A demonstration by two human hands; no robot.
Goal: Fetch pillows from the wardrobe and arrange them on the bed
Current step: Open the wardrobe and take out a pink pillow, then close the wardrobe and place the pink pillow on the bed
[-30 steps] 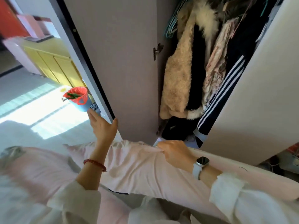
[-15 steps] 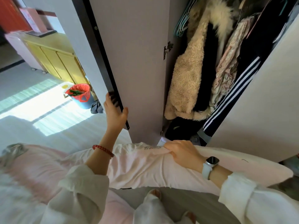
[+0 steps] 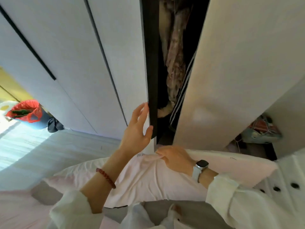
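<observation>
Left hand (image 3: pixel 137 129): grip loose, fingers straight against door (image 3: pixel 152 66) edge. Right hand (image 3: pixel 175 157): grip bunching pillow (image 3: pixel 148 179) fabric below door.

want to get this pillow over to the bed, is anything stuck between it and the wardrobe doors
Nothing visible pins it. The pink pillow, gripped by the right hand, lies below and in front of the door gap; the left hand rests on the left door's edge.

The left hand (image 3: pixel 137 129) reaches up and forward, fingers straight and lightly spread, thumb out to the right (a red bead bracelet on its wrist); the right hand (image 3: pixel 175 158) lies lower, knuckles up, fingers curled and pinching pale fabric, a watch on its wrist.
</observation>
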